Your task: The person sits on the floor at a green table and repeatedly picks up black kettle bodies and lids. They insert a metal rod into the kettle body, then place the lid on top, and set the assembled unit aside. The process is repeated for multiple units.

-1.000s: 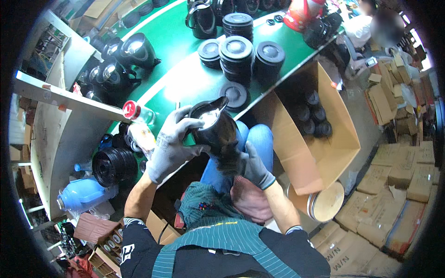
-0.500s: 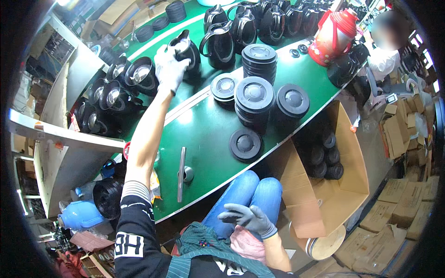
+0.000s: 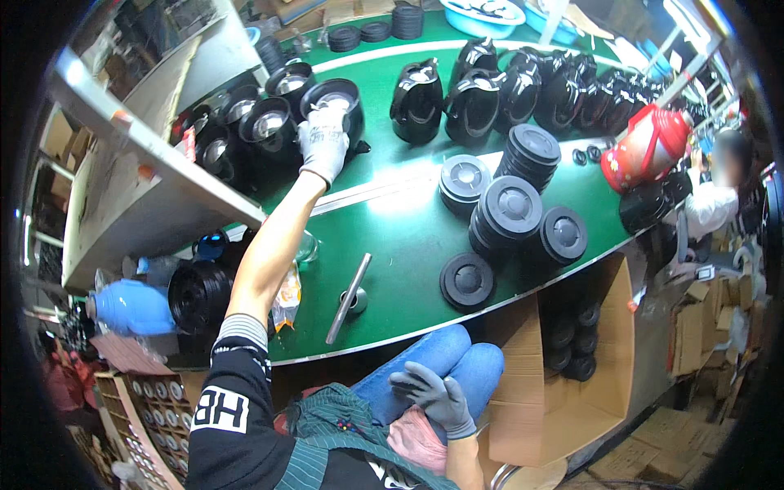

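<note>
Gloved in grey-white, my left hand (image 3: pixel 325 147) reaches across the green table (image 3: pixel 392 245) to a black jug (image 3: pixel 353 122) that stands upside down. My fingers are closed over its near rim; a silvery inner part shows in its open bottom. Several more upturned black jugs (image 3: pixel 268 122) crowd to its left. To its right, an upright black jug (image 3: pixel 415 106) stands apart from my hand, with others behind it. Over my lap hangs my right hand (image 3: pixel 437 398), in a grey glove, its fingers spread and holding nothing.
Stacks of black round discs (image 3: pixel 510 204) stand right of centre. A metal bar tool (image 3: pixel 349 298) sits near the front edge, and a red flask (image 3: pixel 645 151) at the far right. Beside my knees, an open carton (image 3: pixel 600 400) holds black round parts. A pale beam (image 3: pixel 163 143) crosses at left.
My left hand has let go of an upright jug and moved left to an upturned one. The view has swung left. My right hand stays over my lap.
</note>
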